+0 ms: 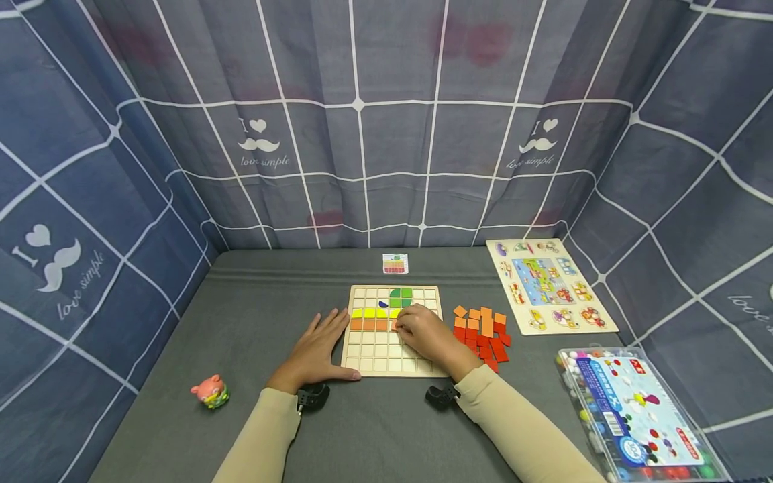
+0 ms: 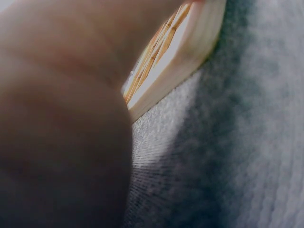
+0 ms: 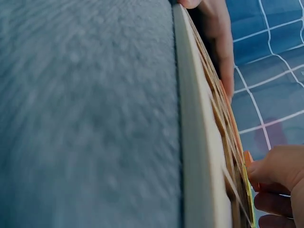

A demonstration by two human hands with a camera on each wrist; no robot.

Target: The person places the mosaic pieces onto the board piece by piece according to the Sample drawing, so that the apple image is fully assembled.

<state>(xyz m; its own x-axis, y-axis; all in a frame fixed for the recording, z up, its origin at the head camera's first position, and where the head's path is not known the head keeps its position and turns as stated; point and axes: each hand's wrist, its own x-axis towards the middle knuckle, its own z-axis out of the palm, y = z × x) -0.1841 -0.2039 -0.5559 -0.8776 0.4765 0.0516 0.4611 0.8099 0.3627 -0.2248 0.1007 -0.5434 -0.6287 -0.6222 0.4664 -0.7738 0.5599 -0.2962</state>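
A wooden grid board (image 1: 370,363) lies on the grey table. It holds a row of yellow tiles (image 1: 370,313), orange tiles (image 1: 365,325) below them, green tiles (image 1: 406,298) near the top and a small blue piece (image 1: 383,304). My left hand (image 1: 317,349) rests along the board's left side, fingers straight, thumb by the lower left corner. Over the board, my right hand (image 1: 427,333) pinches an orange tile (image 3: 248,158) between thumb and fingers, at the right end of the orange row. The right hand covers several cells.
Loose orange and red tiles (image 1: 486,327) lie right of the board. A small patterned card (image 1: 395,263) is behind it. Farther right are a picture puzzle board (image 1: 507,268) and a clear box of colored balls (image 1: 640,409). A pink pig figure (image 1: 211,391) stands at left.
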